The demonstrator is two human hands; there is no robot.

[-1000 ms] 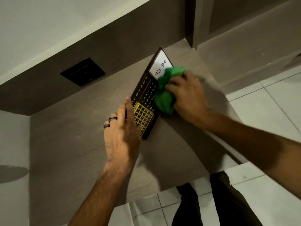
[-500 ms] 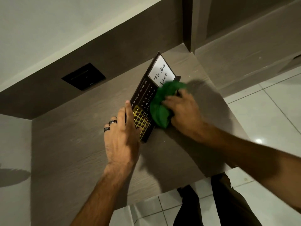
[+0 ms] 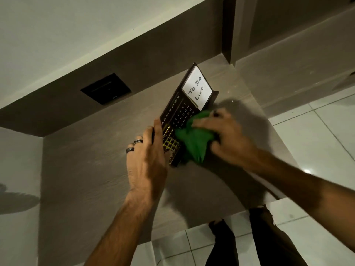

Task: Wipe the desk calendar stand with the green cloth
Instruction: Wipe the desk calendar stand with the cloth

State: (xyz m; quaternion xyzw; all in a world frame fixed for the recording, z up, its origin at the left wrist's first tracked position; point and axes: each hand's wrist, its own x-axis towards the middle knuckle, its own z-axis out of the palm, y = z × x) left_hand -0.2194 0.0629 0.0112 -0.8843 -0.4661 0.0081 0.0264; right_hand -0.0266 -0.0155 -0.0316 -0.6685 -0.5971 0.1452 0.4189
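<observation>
A dark desk calendar stand (image 3: 177,110) leans on the brown desk, with month names, date numbers, a gold grid and a white "To Do List" card at its far end. My left hand (image 3: 148,158) rests flat against the stand's near left edge, fingers extended, two rings showing. My right hand (image 3: 226,137) presses a bunched green cloth (image 3: 192,141) onto the stand's lower right face. The cloth covers part of the dates and the gold grid.
The desk (image 3: 96,179) sits in a corner under a grey wall with a black socket plate (image 3: 106,88). Its right and near edges drop to a white tiled floor (image 3: 317,135). My dark trouser legs (image 3: 269,237) stand below.
My right hand has slid the green cloth down the stand's face toward me, uncovering the whole "To Do List" card. My left hand has kept its hold at the near left edge.
</observation>
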